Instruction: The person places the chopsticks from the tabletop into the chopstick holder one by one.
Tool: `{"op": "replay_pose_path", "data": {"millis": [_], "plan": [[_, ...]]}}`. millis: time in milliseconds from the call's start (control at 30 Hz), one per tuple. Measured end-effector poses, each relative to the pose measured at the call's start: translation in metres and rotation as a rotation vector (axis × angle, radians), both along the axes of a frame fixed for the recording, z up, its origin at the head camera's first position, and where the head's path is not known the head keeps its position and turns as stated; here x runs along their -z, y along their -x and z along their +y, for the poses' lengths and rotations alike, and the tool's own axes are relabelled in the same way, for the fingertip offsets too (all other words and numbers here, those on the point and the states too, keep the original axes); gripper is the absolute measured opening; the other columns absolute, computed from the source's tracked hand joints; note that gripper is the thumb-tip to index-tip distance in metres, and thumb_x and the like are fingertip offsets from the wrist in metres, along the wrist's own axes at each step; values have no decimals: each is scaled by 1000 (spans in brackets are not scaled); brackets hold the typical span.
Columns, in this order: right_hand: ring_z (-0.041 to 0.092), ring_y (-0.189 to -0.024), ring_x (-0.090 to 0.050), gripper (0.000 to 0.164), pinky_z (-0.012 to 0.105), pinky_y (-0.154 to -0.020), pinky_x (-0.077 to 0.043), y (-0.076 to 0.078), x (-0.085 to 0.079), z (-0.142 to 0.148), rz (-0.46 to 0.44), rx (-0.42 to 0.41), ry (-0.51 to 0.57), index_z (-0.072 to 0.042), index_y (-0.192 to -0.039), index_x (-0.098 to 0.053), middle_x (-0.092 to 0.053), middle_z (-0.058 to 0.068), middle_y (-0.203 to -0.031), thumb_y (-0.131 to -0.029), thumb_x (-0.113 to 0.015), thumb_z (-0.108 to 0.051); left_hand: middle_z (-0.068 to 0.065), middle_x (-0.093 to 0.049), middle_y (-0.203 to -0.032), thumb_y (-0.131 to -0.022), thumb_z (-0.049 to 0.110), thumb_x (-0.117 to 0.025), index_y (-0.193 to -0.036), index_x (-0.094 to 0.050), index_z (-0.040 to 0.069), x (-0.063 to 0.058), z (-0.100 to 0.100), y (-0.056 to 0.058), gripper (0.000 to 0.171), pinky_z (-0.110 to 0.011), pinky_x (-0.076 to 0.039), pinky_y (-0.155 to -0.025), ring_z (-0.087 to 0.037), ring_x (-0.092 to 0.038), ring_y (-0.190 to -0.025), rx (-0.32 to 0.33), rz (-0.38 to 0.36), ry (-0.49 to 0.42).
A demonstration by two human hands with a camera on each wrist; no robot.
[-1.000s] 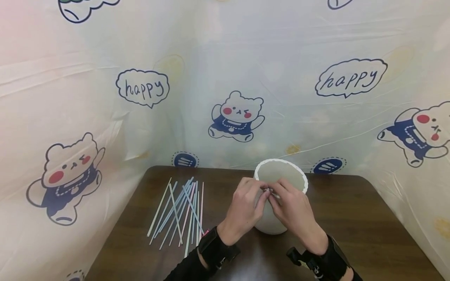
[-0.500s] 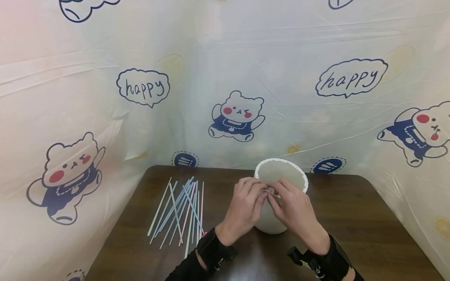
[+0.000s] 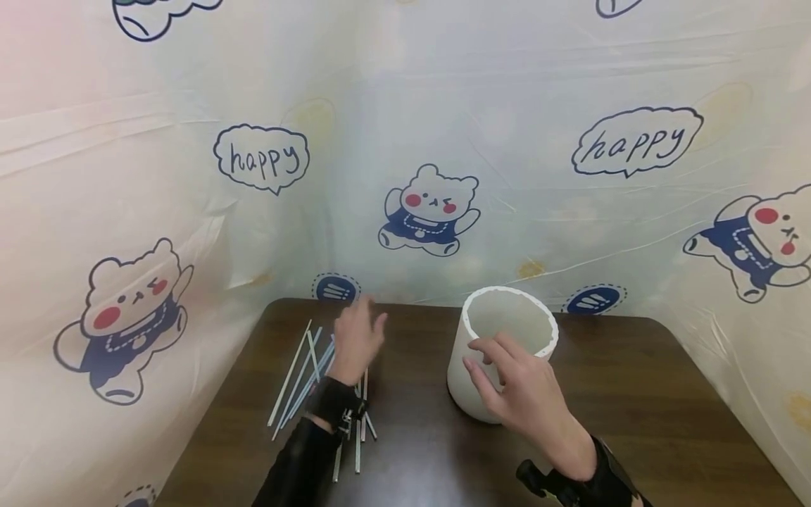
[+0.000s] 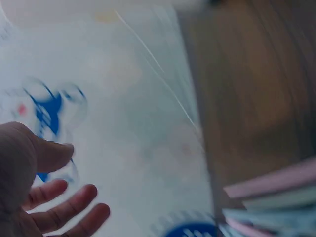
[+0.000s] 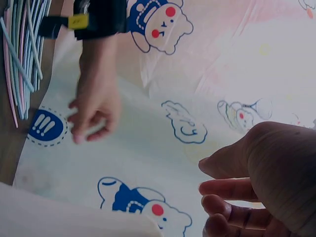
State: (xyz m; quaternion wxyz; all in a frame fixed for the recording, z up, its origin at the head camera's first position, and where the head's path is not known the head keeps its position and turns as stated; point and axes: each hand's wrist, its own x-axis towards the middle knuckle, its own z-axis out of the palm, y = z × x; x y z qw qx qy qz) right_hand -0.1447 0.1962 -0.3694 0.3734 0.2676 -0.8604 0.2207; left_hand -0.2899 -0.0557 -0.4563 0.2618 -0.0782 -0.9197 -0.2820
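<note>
My left hand [image 3: 356, 341] is over the far part of a loose spread of thin pastel strips [image 3: 298, 384], its wrist and sleeve covering many of them. In the left wrist view its thumb and fingers [image 4: 69, 210] are apart with nothing between them, and the ends of pink, pale green and blue strips [image 4: 276, 182] show at the lower right. My right hand [image 3: 522, 384] hovers in front of a pale, round bin [image 3: 472, 377] with a white scalloped rim. Its thumb and fingers are loosely bent around nothing; in the right wrist view the thumb [image 5: 222, 160] stands off from the fingertips.
The brown wooden table [image 3: 418, 451] carries the strips on its left and the upright bin right of the middle. A pale curtain [image 3: 342, 232] printed with bears and "happy" bubbles rises behind the table and along both sides. A black camera band [image 3: 332, 401] circles the left wrist.
The two hands, fingertips together around something tiny and whitish before the bin, have come apart. My left hand has swung left over the strips. The right stays by the bin, fingers looser.
</note>
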Motion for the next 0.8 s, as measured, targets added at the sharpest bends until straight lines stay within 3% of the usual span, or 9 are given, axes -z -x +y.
{"op": "replay_pose_path", "data": {"millis": [167,267,433,567,800], "plan": [[3,-67,-53,28,13,-57,-39,-3,7,-6,-1,-45,-33,-14,-108,-69,-62,-5,-83,-82,-79,-14,-24,-72,-105,-95,24,-70,-118,-62,-3,18,-32,13,37,-60,-51,-89,-44,-66,-102,-270,-264,96],[3,-66,-53,24,13,-58,-39,-3,15,-12,-14,-84,-51,-15,-109,-68,-64,-7,-82,-86,-76,-17,-29,-70,-110,-95,24,-68,-120,-62,-8,27,-43,16,41,-64,-47,-97,-48,-63,-109,-367,-401,130],[1,-64,-57,23,13,-57,-42,-3,34,-24,-5,-137,-108,-14,-109,-69,-67,-9,-81,-87,-76,-19,-30,-69,-111,-95,19,-65,-120,-62,-9,41,-50,18,37,-65,-46,-98,-48,-64,-107,-389,-507,126],[-1,-64,-61,28,14,-56,-46,-6,46,-31,-35,-133,-155,-14,-110,-69,-70,-9,-83,-85,-78,-20,-29,-70,-110,-96,14,-62,-119,-63,-8,48,-50,20,32,-65,-46,-97,-47,-66,-104,-387,-515,119],[-3,-62,-61,29,14,-52,-43,-8,54,-32,-92,-109,-189,-17,-105,-70,-66,-12,-78,-80,-82,-21,-33,-67,-115,-95,7,-61,-136,-51,-10,46,-48,22,46,-65,-50,-94,-49,-66,-106,-402,-546,70]]}}
